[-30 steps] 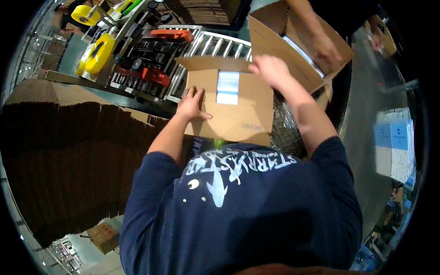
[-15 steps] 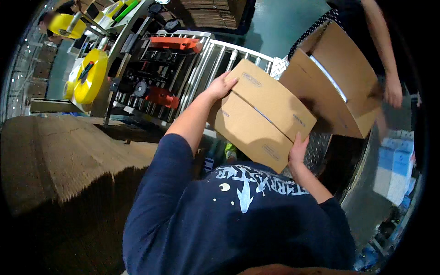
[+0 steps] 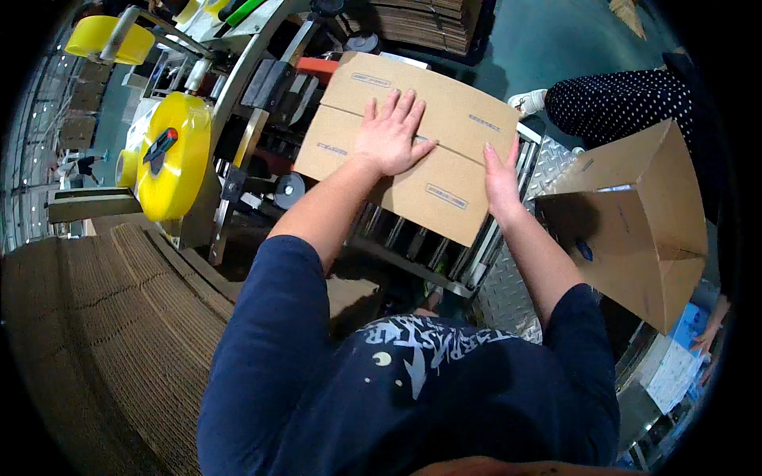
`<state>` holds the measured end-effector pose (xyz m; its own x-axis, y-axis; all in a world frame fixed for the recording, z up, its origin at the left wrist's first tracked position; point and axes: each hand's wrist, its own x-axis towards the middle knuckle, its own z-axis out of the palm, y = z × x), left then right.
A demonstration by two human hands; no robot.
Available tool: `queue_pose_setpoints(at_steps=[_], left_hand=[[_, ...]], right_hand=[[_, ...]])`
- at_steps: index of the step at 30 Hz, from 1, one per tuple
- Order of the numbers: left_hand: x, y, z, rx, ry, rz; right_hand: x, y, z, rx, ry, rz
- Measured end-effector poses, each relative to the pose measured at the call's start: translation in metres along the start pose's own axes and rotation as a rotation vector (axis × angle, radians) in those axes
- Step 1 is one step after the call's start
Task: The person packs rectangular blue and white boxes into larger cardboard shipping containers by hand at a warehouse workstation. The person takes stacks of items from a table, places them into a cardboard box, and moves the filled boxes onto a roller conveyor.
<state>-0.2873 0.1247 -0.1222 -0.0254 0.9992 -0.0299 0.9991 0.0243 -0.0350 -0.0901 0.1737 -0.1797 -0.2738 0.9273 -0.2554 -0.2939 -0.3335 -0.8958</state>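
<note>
A closed brown cardboard box (image 3: pixel 444 170) rests on the roller conveyor, its two top flaps meeting at a seam. My left hand (image 3: pixel 389 139) lies flat across that seam with its fingers spread. At the box's right edge is my right hand (image 3: pixel 502 181), thumb over the top and fingers along the side, gripping it. Part of the carton-sealing machine (image 3: pixel 270 87), with dark metal parts and a red piece, shows at the box's left end.
Yellow tape rolls (image 3: pixel 178 170) hang on the machine at left. Stacked flat cardboard (image 3: pixel 119 333) fills the lower left. An open cardboard box (image 3: pixel 611 238) stands at right beside a person in dotted trousers (image 3: pixel 619 103). Diamond-plate metal (image 3: pixel 512 285) lies between.
The box has moved left and away from me onto the conveyor by the machine. My left hand has shifted from its corner to flat on top. The open box at right has moved lower.
</note>
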Motion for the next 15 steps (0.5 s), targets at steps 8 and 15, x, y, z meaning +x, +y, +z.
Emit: queue_pose_setpoints(at_steps=[8,15], left_hand=[[-0.005,-0.073,0.006,-0.063,-0.042,-0.323],[-0.055,-0.001,-0.01,0.009,-0.221,-0.113]], right_hand=[[-0.029,-0.001,0.047,-0.265,-0.198,0.45],[-0.183,0.168,-0.26,-1.458,-0.569,0.572]])
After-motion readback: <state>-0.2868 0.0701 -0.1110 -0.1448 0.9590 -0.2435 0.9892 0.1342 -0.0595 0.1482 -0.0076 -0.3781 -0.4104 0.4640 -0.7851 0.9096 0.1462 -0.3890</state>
